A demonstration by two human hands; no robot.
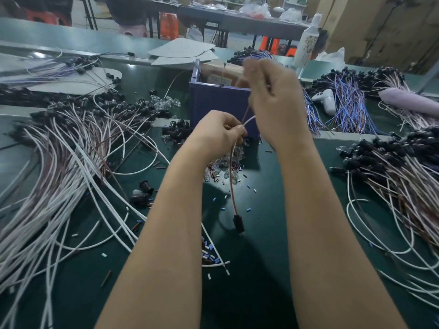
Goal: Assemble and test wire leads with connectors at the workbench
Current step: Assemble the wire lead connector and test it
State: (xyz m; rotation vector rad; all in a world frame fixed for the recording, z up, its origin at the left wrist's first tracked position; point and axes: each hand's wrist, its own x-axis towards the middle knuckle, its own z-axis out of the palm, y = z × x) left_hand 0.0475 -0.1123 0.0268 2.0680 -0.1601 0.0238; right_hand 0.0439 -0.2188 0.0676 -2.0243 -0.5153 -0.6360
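Wire lead [234, 205] dangles over the tabletop [261, 205], left hand [217, 132] pinching it mid-length, right hand [273, 103] pinching its upper end. Light and limp, it likely steadies best near the black connector [238, 223].

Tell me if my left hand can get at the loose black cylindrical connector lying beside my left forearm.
Probably yes, but not while busy: the left hand pinches the reddish wire lead. The black cylindrical connector lies uncovered on the dark green mat, close beside that forearm.
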